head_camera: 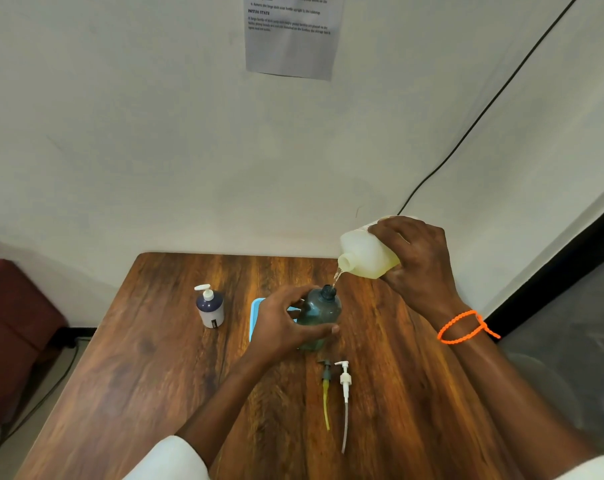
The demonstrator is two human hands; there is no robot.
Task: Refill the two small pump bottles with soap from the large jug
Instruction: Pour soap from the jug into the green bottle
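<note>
My right hand (416,263) grips the large pale jug (366,252), tilted with its open mouth down to the left. A thin stream of yellowish soap runs from the jug into the open neck of a small teal bottle (319,311). My left hand (286,322) wraps round that bottle and holds it upright on the table. A second small bottle (210,306), dark blue with a white pump fitted, stands further left. Two loose pump heads lie in front of the teal bottle: a dark one with a yellow tube (326,389) and a white one (344,393).
A light blue tray (257,315) lies behind my left hand on the wooden table (155,375). The wall runs close behind the table, with a paper sheet (292,32) and a black cable (484,109) on it. A dark red seat (13,323) stands at the left.
</note>
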